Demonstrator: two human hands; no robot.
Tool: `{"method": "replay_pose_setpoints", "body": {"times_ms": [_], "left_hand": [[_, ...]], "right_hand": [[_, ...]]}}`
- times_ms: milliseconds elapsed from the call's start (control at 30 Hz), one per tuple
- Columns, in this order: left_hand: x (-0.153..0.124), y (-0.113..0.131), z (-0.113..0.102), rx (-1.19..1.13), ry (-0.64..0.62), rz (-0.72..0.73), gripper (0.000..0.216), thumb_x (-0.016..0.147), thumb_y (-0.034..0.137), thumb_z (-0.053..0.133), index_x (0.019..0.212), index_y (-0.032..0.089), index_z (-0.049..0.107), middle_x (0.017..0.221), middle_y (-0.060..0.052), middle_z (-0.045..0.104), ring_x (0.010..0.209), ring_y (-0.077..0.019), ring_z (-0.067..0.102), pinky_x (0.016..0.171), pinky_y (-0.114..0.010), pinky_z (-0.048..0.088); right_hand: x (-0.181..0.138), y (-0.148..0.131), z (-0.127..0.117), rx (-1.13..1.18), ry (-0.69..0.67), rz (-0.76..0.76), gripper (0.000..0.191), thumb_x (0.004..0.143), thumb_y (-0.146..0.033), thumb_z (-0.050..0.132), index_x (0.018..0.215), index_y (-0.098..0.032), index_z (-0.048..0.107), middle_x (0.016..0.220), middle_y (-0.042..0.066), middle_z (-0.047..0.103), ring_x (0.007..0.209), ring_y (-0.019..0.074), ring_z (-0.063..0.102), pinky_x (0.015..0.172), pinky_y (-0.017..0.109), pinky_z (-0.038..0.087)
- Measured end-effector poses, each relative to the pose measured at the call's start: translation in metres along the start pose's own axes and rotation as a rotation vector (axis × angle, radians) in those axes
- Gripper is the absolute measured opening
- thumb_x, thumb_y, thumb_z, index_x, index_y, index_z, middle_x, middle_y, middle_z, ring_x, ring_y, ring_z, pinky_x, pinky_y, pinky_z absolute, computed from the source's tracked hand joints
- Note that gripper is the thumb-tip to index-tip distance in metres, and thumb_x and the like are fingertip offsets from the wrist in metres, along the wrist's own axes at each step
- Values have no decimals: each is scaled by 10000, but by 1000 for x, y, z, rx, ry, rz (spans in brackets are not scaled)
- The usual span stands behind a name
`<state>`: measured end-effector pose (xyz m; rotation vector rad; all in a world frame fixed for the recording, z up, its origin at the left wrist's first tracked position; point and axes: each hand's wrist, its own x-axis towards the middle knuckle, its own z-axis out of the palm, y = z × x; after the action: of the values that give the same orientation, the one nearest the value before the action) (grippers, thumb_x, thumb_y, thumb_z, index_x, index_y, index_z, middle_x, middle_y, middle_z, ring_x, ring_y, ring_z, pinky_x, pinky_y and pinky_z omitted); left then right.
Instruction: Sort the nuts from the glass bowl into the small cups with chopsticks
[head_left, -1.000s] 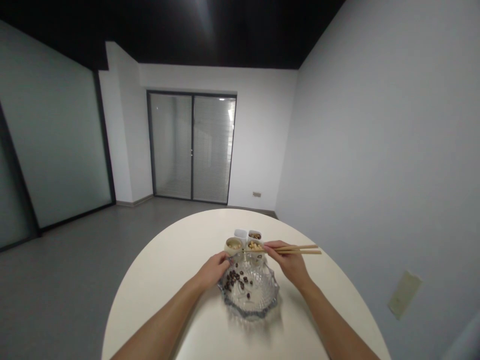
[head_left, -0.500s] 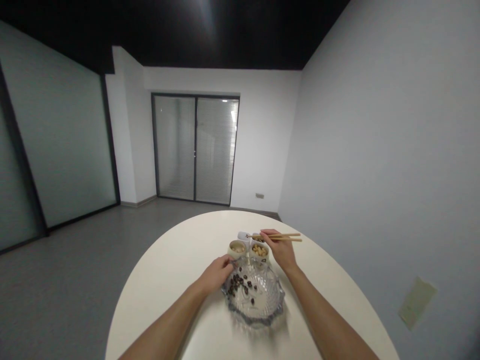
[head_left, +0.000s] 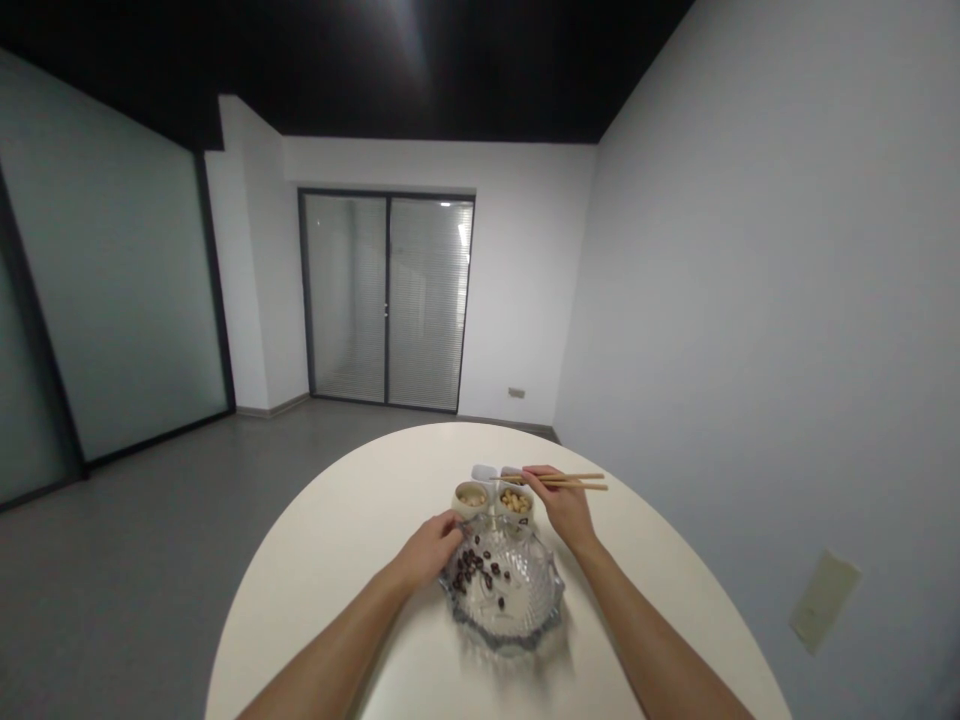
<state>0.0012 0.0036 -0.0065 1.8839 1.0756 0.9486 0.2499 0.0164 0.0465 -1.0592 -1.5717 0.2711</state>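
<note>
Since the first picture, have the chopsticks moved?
Yes. Against the nut bowl, the chopsticks in the right hand shifted away from the person, from its near rim to its far rim.

Wooden chopsticks (head_left: 574, 481) in the right hand (head_left: 561, 508); beside the left hand (head_left: 431, 548), a glossy cut-glass bowl (head_left: 517, 612) on a smooth matt table (head_left: 337, 560).

A round white table (head_left: 337, 560) stands on a grey floor (head_left: 150, 540). Beyond the table, a dark-framed glass double door (head_left: 386, 300) with blinds is set in a white wall. Left of the table runs a frosted glass partition (head_left: 112, 300), and right of it a plain white wall (head_left: 750, 300). Above is a black ceiling (head_left: 225, 50) with a faint glare.
</note>
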Motion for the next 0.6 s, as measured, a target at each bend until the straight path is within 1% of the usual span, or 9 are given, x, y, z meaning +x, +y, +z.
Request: {"method": "replay_pose_setpoints", "body": {"times_ms": [133, 233, 367, 467, 600], "left_hand": [[0, -1, 1, -22, -11, 3, 233, 777, 297, 451, 873, 157, 611, 890, -40, 652, 868, -207, 563, 776, -290, 409], [1, -4, 1, -14, -3, -1, 235, 779, 302, 454, 875, 157, 612, 890, -44, 652, 870, -210, 566, 776, -292, 412], [1, -5, 1, -9, -7, 10, 221, 785, 303, 455, 866, 162, 607, 879, -37, 649, 869, -210, 566, 769, -291, 413], [1, -4, 1, -3, -5, 14, 222, 788, 306, 455, 862, 163, 607, 872, -31, 651, 856, -207, 566, 778, -294, 415], [0, -2, 1, -7, -7, 22, 234, 787, 296, 444, 878, 161, 612, 891, -32, 654, 873, -206, 569, 793, -293, 414]], "right_hand": [[-8, -12, -4, 45, 27, 20, 228, 817, -432, 676, 865, -219, 743, 886, 53, 758, 836, 236, 699, 815, 374, 553], [-19, -21, -8, 86, 4, 54, 213, 807, -422, 695, 849, -218, 738, 838, 45, 756, 790, 223, 697, 753, 342, 559], [-34, -28, -16, 150, -98, 112, 221, 780, -425, 724, 804, -206, 726, 773, 49, 751, 724, 218, 692, 665, 314, 555], [-39, -31, -19, 163, -179, 138, 230, 770, -427, 731, 797, -199, 726, 769, 53, 750, 726, 218, 691, 657, 305, 549], [-42, -32, -17, 138, -279, 140, 213, 761, -413, 732, 786, -201, 732, 780, 45, 748, 730, 215, 689, 661, 298, 544]]}}
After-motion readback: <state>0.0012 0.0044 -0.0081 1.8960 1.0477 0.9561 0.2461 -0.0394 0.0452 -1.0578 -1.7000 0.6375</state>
